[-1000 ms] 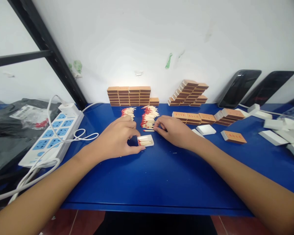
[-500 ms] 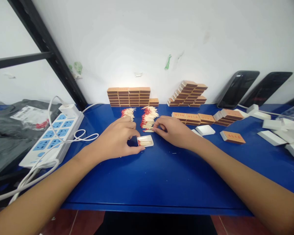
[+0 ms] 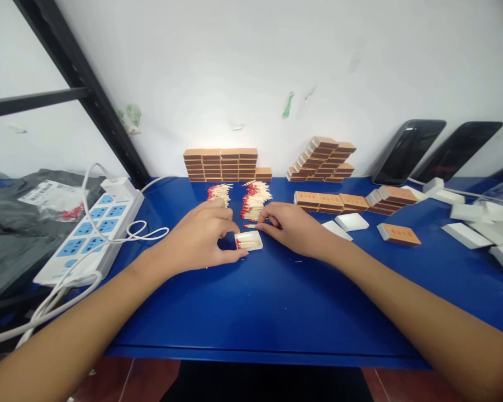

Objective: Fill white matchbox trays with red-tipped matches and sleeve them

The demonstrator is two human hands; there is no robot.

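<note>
A small white matchbox tray with a few red-tipped matches lies on the blue table. My left hand grips its left end between thumb and fingers. My right hand is just right of the tray, its fingertips pinched on a match that lies above the tray. A pile of loose matches lies right behind, and a smaller pile sits to its left.
Stacked orange matchboxes and a second stack stand against the wall. More boxes and white trays lie to the right. A white power strip with cables lies on the left. Two dark phones lean on the wall.
My right hand has slid a little left and toward me, drawing a match closer to the tray. My left hand and the tray have stayed put.
</note>
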